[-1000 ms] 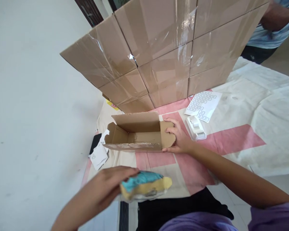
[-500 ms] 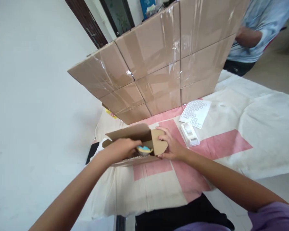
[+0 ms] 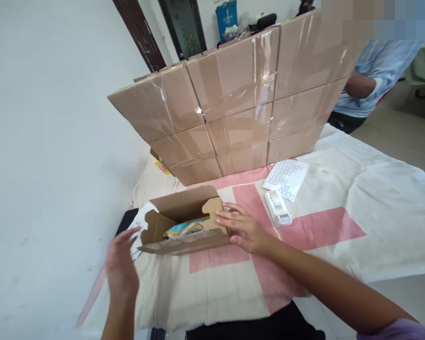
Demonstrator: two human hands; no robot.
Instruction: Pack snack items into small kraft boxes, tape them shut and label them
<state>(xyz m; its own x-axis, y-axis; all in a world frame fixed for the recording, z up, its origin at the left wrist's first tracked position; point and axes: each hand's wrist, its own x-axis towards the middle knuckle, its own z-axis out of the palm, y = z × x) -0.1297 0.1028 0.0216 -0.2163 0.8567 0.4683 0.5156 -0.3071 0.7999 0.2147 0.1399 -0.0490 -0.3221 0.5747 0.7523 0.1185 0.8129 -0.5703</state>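
Note:
A small cardboard box [image 3: 184, 246] lies on the table with its top flaps up. Inside it rests a blue-and-yellow packet [image 3: 184, 229], partly hidden by the front wall. My right hand [image 3: 246, 230] is against the box's right end, fingers stretched out and touching the end flap [image 3: 212, 208]. To the left of the box, my left hand [image 3: 122, 264] is raised, slightly blurred, with its fingers apart and nothing in them. Its fingertips are close to the box's left end flap.
A taped cardboard screen [image 3: 233, 104] stands behind the box. Right of the box are a white tape dispenser [image 3: 278, 208] and a printed label sheet [image 3: 286, 178]. White paper [image 3: 141, 219] lies at the left. Another person [image 3: 361, 89] stands beyond the screen's right side.
My left hand has come out of the box and moved left. The packet now shows lying inside. My right hand has loosened from the flap, its fingers straighter.

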